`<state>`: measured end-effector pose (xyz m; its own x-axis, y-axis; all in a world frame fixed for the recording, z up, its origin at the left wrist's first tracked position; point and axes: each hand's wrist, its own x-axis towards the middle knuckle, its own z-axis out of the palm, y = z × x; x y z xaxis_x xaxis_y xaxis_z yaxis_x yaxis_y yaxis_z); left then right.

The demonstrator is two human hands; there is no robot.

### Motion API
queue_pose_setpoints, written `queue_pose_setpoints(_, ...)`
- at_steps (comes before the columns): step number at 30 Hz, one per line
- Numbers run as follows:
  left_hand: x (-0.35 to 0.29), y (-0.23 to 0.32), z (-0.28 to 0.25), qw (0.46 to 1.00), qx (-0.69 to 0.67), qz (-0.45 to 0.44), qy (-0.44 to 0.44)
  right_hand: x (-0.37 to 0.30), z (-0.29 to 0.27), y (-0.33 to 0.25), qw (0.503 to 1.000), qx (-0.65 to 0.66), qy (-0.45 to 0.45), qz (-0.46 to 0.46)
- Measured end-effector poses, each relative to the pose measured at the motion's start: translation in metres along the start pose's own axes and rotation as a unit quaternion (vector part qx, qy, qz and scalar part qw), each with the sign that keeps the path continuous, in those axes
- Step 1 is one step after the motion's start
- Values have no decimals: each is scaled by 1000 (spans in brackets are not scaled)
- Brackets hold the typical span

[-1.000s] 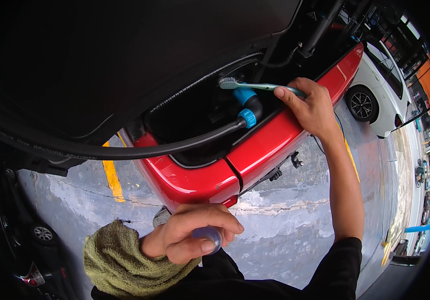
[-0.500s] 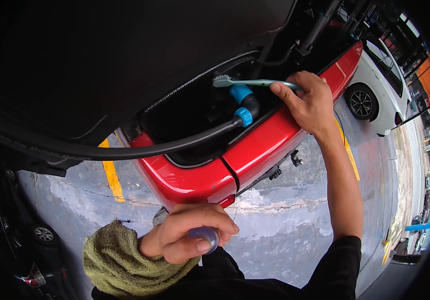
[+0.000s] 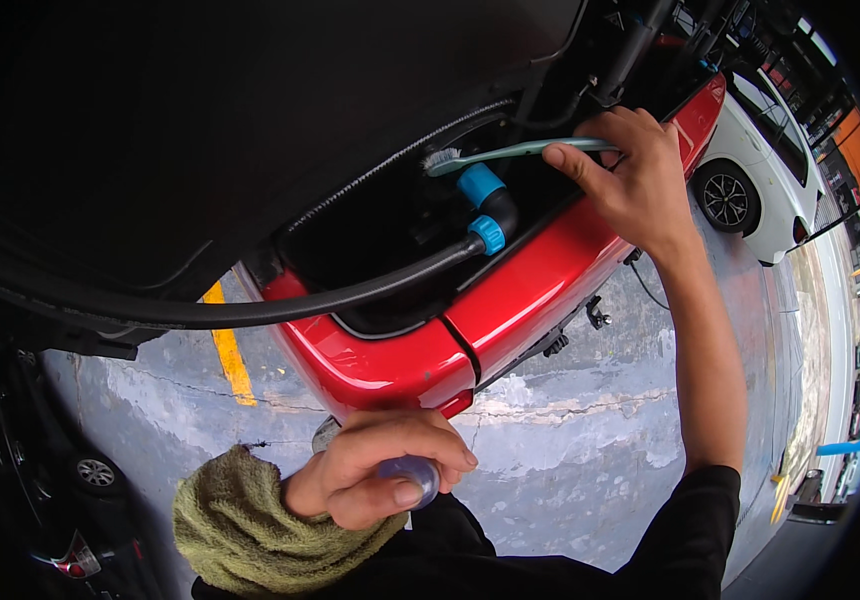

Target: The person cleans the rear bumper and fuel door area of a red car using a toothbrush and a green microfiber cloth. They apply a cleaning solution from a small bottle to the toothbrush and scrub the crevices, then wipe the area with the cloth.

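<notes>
My right hand [image 3: 640, 185] grips the handle of a pale green toothbrush [image 3: 525, 149]. Its white bristle head is over the dark opening in the red car body [image 3: 390, 365], just above a black elbow pipe fitting [image 3: 503, 210] with blue ends. A black hose [image 3: 350, 288] runs from that fitting toward the left. Low in the view, my left hand [image 3: 375, 455] is wrapped round a clear, purplish bottle [image 3: 416, 476], most of it hidden by the fingers. An olive-green towel [image 3: 260, 530] is draped over my left forearm.
A large dark panel [image 3: 250, 110] hangs over the upper left. A black strut [image 3: 640, 50] stands beyond my right hand. A white car [image 3: 755, 170] is parked at the right, a black car [image 3: 45, 480] at the left. The grey floor [image 3: 560, 440] has yellow lines.
My right hand has shifted slightly right and up, tilting the toothbrush handle upward, while the bristle head stays near the same place. My left hand keeps hold of the bottle.
</notes>
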<state>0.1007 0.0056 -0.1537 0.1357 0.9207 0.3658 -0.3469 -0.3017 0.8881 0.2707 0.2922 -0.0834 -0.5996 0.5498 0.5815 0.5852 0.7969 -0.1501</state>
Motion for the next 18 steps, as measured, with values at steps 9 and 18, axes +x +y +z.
queue_pose_setpoints(9, 2, -1, -2, 1000, 0, 5, -9, -1, 5, 4, 965, 103, -166, 175)
queue_pose_setpoints(18, 3, -1, -5, 1000, -7, 3, -19, -17, 13, 0, 998, 32, 29, 33)
